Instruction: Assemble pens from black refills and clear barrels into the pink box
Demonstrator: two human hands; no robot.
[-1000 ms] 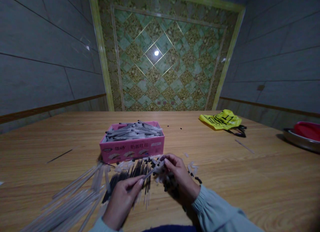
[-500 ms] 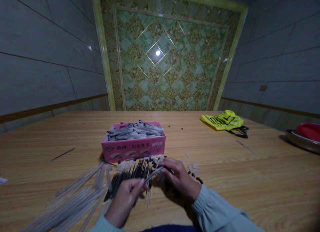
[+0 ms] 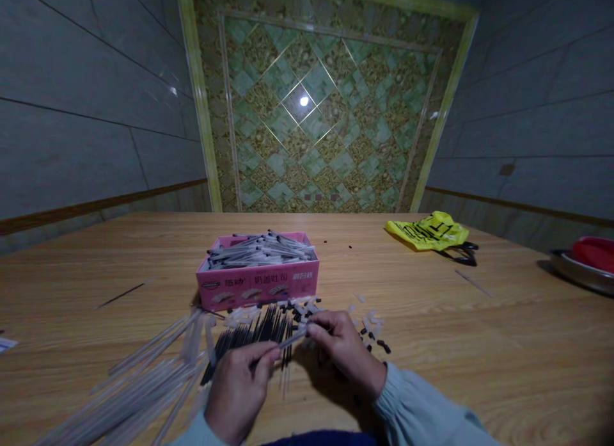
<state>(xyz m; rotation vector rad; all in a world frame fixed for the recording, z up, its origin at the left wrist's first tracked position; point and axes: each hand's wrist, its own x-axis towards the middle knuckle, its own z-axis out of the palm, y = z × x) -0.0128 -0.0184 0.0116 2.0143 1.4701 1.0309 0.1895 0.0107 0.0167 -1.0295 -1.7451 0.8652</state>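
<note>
A thin, greyish clear tube [image 3: 292, 338], seemingly with a dark stick inside, spans the gap between my two hands. My left hand [image 3: 240, 385] pinches its near end between thumb and fingers. At the far end, my right hand [image 3: 346, 351] has thumb and fingers closed on it; the tip is hidden there. Below and behind them lie many thin black sticks [image 3: 247, 336] with pale lower ends. Small white and black caps [image 3: 371, 327] are scattered around my right hand. Long clear tubes [image 3: 139, 395] lie in a bundle left of my left hand.
Behind the sticks stands a pink box [image 3: 259, 290], heaped with filled tubes [image 3: 261, 251]. A yellow bag [image 3: 426, 232] with black handles lies at the back right. A metal basin [image 3: 580, 271] holding something red sits at the right edge. Single sticks lie apart on the wooden table [image 3: 455, 363].
My right hand has moved slightly down, and the held tube lies flatter between my hands. My left hand has turned a little, its fingers more over the tube's end.
</note>
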